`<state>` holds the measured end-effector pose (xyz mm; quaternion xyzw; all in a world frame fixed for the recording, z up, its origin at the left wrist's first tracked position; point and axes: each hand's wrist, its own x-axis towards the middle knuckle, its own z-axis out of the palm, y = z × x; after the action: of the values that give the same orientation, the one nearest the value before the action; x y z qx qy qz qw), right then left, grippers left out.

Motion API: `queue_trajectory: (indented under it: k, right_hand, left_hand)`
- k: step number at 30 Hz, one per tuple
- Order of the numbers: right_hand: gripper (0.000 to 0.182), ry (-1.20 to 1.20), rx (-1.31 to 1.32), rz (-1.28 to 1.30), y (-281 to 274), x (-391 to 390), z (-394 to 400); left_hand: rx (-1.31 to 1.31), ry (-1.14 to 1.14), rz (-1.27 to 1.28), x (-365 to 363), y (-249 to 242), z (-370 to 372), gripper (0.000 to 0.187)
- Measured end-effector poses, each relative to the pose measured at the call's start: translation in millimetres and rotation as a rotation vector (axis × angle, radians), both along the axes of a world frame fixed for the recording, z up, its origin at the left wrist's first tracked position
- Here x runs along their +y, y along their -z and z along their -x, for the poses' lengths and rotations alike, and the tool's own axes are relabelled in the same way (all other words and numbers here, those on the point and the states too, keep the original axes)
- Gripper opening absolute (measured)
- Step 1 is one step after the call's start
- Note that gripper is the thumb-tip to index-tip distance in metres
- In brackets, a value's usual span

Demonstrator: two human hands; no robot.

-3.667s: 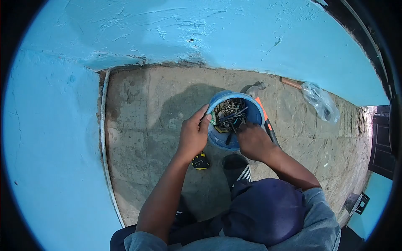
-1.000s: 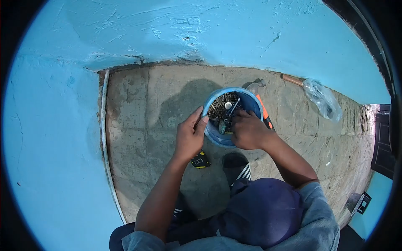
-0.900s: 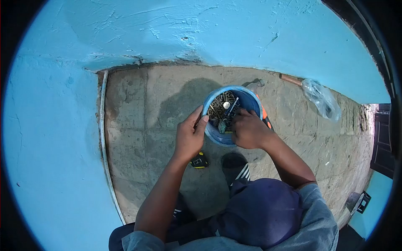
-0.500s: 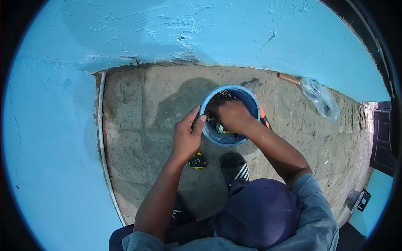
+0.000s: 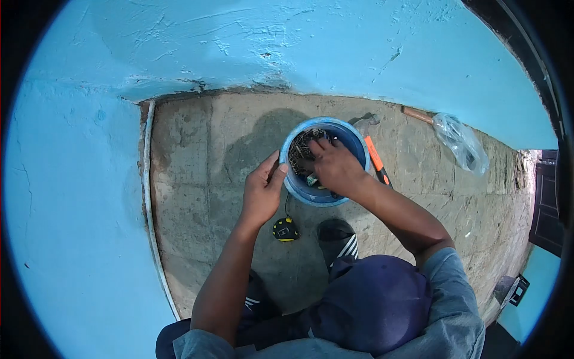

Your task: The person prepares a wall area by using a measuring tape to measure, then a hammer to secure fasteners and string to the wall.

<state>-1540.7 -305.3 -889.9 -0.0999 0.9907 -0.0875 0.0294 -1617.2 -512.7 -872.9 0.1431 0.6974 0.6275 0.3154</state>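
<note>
My left hand is closed on the left side of a blue bucket, its thumb over the rim. Inside the bucket, my right hand has its fingers apart and reaches over a heap of thin, dark nail-like pieces. A small pale and green item shows below that hand, too covered to name. Just below the bucket, a black and yellow tape measure lies on the floor.
Right of the bucket lies a hammer with an orange and black handle. Farther right are a wooden handle and a clear plastic bag by the blue wall. A pale pipe runs along the left wall.
My right hand has lifted slightly and its fingers have spread, showing more of the bucket's contents. The bucket and my left hand have shifted a little left. More of the orange handle shows.
</note>
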Motion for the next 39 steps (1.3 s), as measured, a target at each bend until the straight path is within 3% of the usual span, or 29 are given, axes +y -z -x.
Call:
queue_trajectory:
  k: [4,7,8,11,12,18,36,39]
  right_hand:
    - [0.034,-0.057,-0.025,-0.068,17,-1,4]
    - [0.033,-0.001,-0.040,-0.295,21,7,11]
    - [0.033,-0.010,-0.174,-0.492,10,8,13]
    - [0.032,0.169,-0.252,-0.367,3,5,15]
    - [0.033,0.125,-0.319,-0.328,-5,11,13]
    - [0.034,0.134,-0.012,-0.085,7,27,-21]
    - [0.026,0.182,-0.242,0.007,-38,14,-53]
    - [0.019,0.157,-0.152,0.018,-32,13,-57]
  left_hand:
    - [0.080,0.022,0.064,1,-6,-6,0.040]
    - [-0.027,0.020,0.007,5,-15,-5,0.042]
    - [-0.006,0.018,0.012,6,-14,-5,0.041]
    - [0.044,0.008,0.031,13,-12,-5,0.040]
    - [0.050,0.014,0.039,15,-13,-6,0.040]
    - [0.125,0.020,0.072,20,-18,-8,0.039]
    - [0.101,0.036,0.126,22,-20,-4,0.040]
    - [0.074,0.048,0.132,19,-18,-3,0.040]
